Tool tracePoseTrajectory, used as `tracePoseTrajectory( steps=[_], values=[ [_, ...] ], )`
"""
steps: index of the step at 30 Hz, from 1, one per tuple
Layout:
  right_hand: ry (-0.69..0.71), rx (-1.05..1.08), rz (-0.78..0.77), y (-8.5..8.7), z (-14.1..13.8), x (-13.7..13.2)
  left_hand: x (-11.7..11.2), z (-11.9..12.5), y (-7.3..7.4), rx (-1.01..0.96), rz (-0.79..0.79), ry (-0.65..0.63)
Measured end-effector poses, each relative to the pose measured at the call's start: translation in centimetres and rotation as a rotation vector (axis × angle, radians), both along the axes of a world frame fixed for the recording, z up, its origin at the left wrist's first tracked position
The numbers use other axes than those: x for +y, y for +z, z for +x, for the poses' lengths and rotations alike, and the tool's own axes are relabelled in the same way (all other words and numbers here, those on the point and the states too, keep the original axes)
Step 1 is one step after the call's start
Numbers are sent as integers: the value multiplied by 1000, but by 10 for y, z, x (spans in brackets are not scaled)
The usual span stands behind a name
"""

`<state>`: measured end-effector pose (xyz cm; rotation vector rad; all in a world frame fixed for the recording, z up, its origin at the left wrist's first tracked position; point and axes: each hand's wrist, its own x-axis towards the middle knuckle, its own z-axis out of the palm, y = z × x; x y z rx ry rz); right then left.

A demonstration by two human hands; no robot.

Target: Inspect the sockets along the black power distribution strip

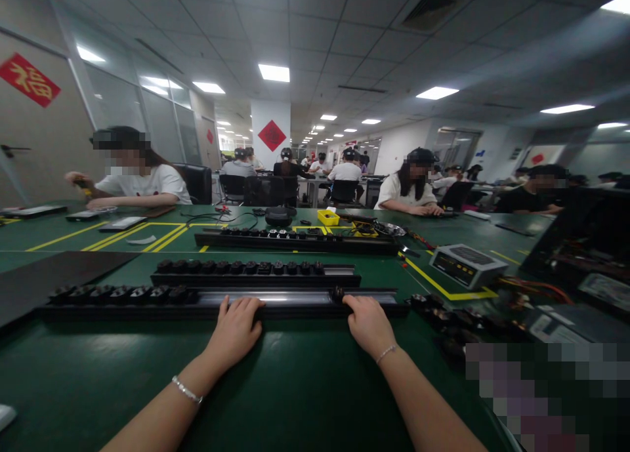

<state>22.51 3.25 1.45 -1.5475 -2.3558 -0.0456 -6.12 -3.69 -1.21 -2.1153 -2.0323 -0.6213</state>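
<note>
Head view: the left hand lies over the near edge of a long black rail, thumb apart; whether it grips, I cannot tell. From the right hand, at 11 o'clock, a small black part sits in that rail by the fingertips; I cannot tell whether they pinch it. At 9 o'clock, other black parts line the rail; at 2 o'clock, a power supply.

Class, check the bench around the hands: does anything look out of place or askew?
Nothing looks clearly damaged or spilled. One black module sits apart from the row at the nearest rail's left end, by the right hand; loose black parts lie jumbled beyond its right end, unlike the lined-up row.
</note>
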Motion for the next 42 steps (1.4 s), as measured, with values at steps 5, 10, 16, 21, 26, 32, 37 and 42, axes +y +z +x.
tracePoseTrajectory(
  steps=[5,10,16,21,26,32,37,42],
  values=[
    [4,15,13,-3,1,1,0,0,0,3,2,1],
    [7,11,-5,-2,2,2,1,0,-1,14,3,6],
    [2,22,1,-3,3,2,3,-1,-4,32,15,16],
    [-2,55,-17,-5,4,4,4,-3,-6,29,26,4],
    [-6,82,-11,-5,5,5,4,-2,-5,34,20,7],
    [-11,86,18,-5,5,5,2,0,-3,31,-1,18],
    [-1,79,35,-6,6,5,4,-3,-6,33,13,4],
    [-5,78,29,-9,7,8,5,-4,-8,30,7,5]
  ],
)
